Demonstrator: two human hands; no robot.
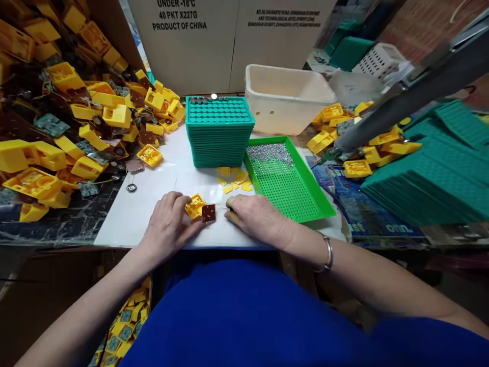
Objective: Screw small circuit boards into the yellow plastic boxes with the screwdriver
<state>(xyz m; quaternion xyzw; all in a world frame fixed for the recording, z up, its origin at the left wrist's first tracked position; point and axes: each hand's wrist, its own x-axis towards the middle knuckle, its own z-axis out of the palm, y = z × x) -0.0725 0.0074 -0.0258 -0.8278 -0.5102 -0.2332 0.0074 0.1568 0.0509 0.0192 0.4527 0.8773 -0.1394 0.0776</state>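
Observation:
My left hand [170, 219] is closed on a small yellow plastic housing [195, 206], its hollow side facing up. Against the housing's right edge sits a small brown circuit board [209, 213], just beyond my left fingertips. Thin pale wires [220, 204] stretch from the board toward my right hand [255, 216]. Thumb and forefinger of that hand are pinched at the wires' far end; whatever else they grip is hidden. Small flat yellow pieces [237, 178] lie loose on the white sheet [160, 181] beyond my hands.
A teal tray stack [219, 145] stands ahead, beside a green perforated tray [292, 188] of small metal parts and a whitish bin [284, 102]. Yellow housings [110, 114] pile up at left. A grey-handled tool [397, 97] hangs at right, near more teal trays [431, 168].

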